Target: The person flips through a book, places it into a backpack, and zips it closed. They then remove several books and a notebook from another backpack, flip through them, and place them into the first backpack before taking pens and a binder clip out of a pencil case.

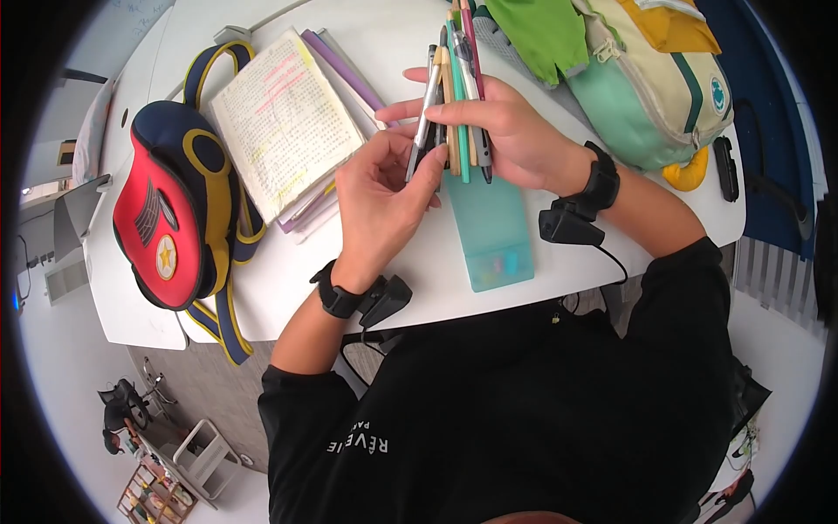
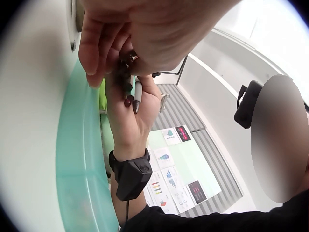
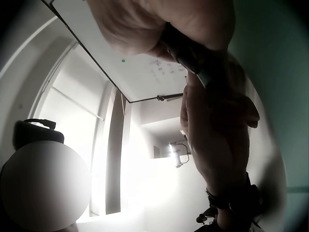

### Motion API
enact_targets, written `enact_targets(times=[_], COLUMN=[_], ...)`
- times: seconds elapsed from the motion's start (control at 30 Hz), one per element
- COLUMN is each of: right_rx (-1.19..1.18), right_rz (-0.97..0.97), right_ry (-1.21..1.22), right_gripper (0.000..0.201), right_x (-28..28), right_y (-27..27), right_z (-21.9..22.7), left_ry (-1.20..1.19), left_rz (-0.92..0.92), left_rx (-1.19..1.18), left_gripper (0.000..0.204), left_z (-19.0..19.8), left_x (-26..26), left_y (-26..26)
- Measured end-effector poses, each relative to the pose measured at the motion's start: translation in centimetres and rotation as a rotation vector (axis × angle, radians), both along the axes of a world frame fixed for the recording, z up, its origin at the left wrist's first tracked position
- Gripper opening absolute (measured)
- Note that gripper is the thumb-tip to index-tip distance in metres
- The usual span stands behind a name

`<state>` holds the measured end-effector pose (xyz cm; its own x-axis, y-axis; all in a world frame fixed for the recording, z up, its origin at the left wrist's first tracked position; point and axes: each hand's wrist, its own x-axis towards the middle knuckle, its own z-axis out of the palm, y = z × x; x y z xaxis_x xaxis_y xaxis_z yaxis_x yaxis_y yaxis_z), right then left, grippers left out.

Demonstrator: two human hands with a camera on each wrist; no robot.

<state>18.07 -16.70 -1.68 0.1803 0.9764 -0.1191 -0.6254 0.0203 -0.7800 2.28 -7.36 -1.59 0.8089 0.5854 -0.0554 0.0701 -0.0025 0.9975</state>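
A bundle of pens and pencils (image 1: 460, 87) stands nearly upright between both hands, with wooden, green, silver and dark red barrels among them. My right hand (image 1: 528, 135) holds the bundle, its thumb laid across the front. From the left, my left hand (image 1: 380, 196) pinches the lower end of a silver-and-black pen (image 1: 425, 113) at the bundle's edge. Beneath the hands lies a translucent teal pencil case (image 1: 496, 223) on the table, small coloured bits showing through its near end. In the left wrist view, a white pen with a dark tip (image 2: 138, 94) points out of the bundle.
An open book (image 1: 284, 127) with highlighted text lies on other books at left. Beside it rests a red and navy bag (image 1: 161, 210) with yellow trim. A cream and mint backpack (image 1: 642, 105) occupies the right back of the white table (image 1: 428, 284), near a black object (image 1: 725, 168).
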Motion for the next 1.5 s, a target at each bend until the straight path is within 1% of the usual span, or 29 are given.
enact_targets(times=[0.07, 0.13, 0.27, 0.3, 0.43, 0.5, 0.6, 0.73, 0.83, 0.9, 0.93, 1.03, 1.1, 1.13, 1.17, 1.2, 1.23, 1.27, 1.3, 1.33, 1.37, 1.47, 1.5], right_rx=[0.000, -0.016, -0.034, -0.019, 0.029, 0.055, 0.094, 0.100, 0.089, 0.085, 0.079, 0.053, 0.017, -0.022, -0.021, -0.030, -0.038, -0.047, -0.047, -0.046, -0.046, -0.110, -0.110], right_rz=[-0.012, -0.026, -0.018, -0.027, -0.044, -0.039, -0.011, 0.017, 0.033, 0.039, 0.045, 0.011, -0.017, -0.043, -0.045, -0.077, -0.108, -0.139, -0.138, -0.126, -0.114, -0.114, -0.115], right_ry=[0.011, -0.035, -0.091, -0.064, 0.003, 0.006, 0.002, 0.004, 0.021, 0.014, 0.008, 0.006, -0.006, -0.015, -0.013, -0.019, -0.027, -0.038, -0.040, -0.016, 0.007, 0.038, 0.040], right_gripper=[0.068, 0.067, 0.066, 0.064, 0.062, 0.062, 0.064, 0.065, 0.064, 0.063, 0.063, 0.059, 0.056, 0.054, 0.054, 0.049, 0.044, 0.040, 0.040, 0.041, 0.042, 0.039, 0.039], right_x=[-0.2, -0.5, -0.6, -0.6, -0.3, -0.1, 0.0, 0.0, -0.1, 0.0, 0.1, 0.5, 0.7, 0.9, 0.9, 1.0, 1.0, 1.1, 1.1, 1.1, 1.1, 0.8, 1.0], right_y=[0.0, 0.0, -0.1, -0.1, -0.1, -0.1, -0.1, -0.2, -0.1, 0.0, 0.0, 0.0, 0.1, 0.1, 0.1, 0.2, 0.2, 0.2, 0.2, 0.2, 0.2, 0.1, 0.1], right_z=[0.1, 0.5, 0.6, 0.6, 0.7, 0.7, 0.7, 0.8, 0.6, 0.7, 0.7, 0.5, 0.2, 0.1, 0.0, -0.1, -0.1, -0.1, 0.0, 0.1, 0.2, 1.4, 1.6], left_ry=[0.015, 0.023, 0.030, 0.044, 0.075, 0.020, 0.033, 0.012, 0.051, 0.003, 0.000, -0.028, -0.113, -0.113, -0.140, -0.164, -0.161, -0.224, -0.289, -0.351, -0.352, -0.543, -0.541], left_rz=[-0.014, -0.027, -0.038, -0.037, -0.026, -0.008, -0.051, -0.042, -0.077, -0.130, -0.129, -0.093, 0.010, 0.008, 0.049, 0.089, 0.088, 0.144, 0.200, 0.219, 0.221, 0.272, 0.271], left_rx=[0.038, 0.078, 0.232, 0.289, 0.324, -0.046, -0.057, -0.010, -0.032, -0.104, -0.103, -0.132, 0.007, 0.009, 0.054, 0.098, 0.098, 0.098, 0.098, 0.108, 0.106, 0.214, 0.214], left_gripper=[0.017, 0.018, 0.018, 0.018, 0.024, 0.026, 0.022, 0.021, 0.020, 0.018, 0.018, 0.016, 0.017, 0.017, 0.017, 0.017, 0.017, 0.016, 0.016, 0.015, 0.015, 0.015, 0.015], left_z=[-0.1, -0.3, -1.0, -1.1, -0.2, 0.7, 0.2, -0.2, 0.1, 0.0, 0.0, 0.0, -0.2, -0.3, -0.3, -0.4, -0.3, -0.2, 0.0, 0.4, 0.2, -0.2, -0.1], left_x=[-0.1, -0.1, -0.1, -0.1, 0.0, 0.1, -0.2, -0.2, -0.3, -0.4, -0.3, -0.3, -0.2, -0.2, -0.3, -0.5, -0.6, -0.7, -0.7, -0.7, -0.7, -0.7, -0.7], left_y=[0.1, 0.1, 0.1, 0.1, 0.1, -0.2, 0.6, 0.8, 1.0, 1.0, 1.0, 0.6, 0.5, 0.6, 0.7, 0.9, 1.0, 1.1, 1.1, 1.1, 1.3, 2.3, 2.5])
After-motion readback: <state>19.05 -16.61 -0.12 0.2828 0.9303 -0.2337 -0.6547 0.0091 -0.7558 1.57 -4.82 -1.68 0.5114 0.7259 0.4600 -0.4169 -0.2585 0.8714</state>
